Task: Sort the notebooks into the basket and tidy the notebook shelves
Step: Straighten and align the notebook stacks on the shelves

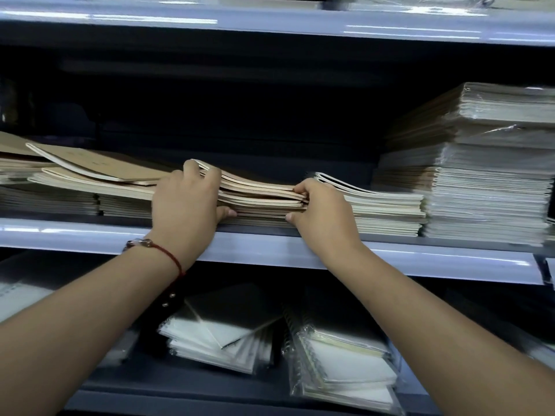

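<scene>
Head view: your left hand [186, 202] and right hand [322, 210] clasp opposite ends of the sagging tan paper-covered notebook stack [261, 196], its long axis along the grey metal shelf [270, 247].

— What colours are seen on the middle shelf [270, 247]?
— A pale blue-grey front edge is shown; the gripped notebooks [261, 196] are tan-covered with cream page edges.
— And the tall stack [489, 181] at the right?
— White and grey edges are seen, under glossy clear wrap.
— Anything at the wrist?
— A dark red string bracelet [171, 256] is worn.
— Below?
— Black-covered spiral notebooks [339, 355] with white pages are seen.
</scene>
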Tool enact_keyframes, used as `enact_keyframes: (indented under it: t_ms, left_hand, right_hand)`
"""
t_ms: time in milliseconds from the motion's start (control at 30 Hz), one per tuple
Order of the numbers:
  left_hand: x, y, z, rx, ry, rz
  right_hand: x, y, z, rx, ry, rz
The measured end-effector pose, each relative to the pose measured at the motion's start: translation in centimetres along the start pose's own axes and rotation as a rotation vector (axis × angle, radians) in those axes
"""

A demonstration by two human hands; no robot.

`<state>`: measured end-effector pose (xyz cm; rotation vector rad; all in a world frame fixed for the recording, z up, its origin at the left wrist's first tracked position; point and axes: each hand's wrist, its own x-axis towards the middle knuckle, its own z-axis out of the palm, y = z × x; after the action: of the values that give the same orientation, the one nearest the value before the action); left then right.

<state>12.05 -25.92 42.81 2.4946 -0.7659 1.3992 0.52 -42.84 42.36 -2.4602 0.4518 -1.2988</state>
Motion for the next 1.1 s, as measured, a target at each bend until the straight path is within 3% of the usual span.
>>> enact_keyframes:
  t_ms: [133,233,400,667,900,1100]
  left_hand:
    - [-0.2,0.0,-0.3,0.000,-0.024,-0.003]
    - [-0.3,-0.8,-0.8,-0.132,-0.037,-0.005]
    - [0.9,-2.5,-2.2,-0.412,-0.129,-0.042]
    - [1.1,-1.8,-2.0,-0.412,-0.135,-0.024]
    - [3.5,-2.9,-3.0,-0.601,-0.405,-0.127]
    - [3.8,-4.3,-2.9,-0.646,-0.402,-0.151]
  right_hand:
    - [-0.9,-0.3,0.2,0.062,-0.008,0.005]
    - [-1.4,-0.1,-0.5,0.141,-0.052,0.000]
    - [-0.8,0.3,-1.9,0.059,-0.011,-0.026]
    - [0.8,0.4,-1.9,0.092,0.011,0.033]
    - [0.9,1.4,-1.4,0.141,0.021,-0.007]
    - [0.4,2.3,-0.8,0.217,0.062,-0.035]
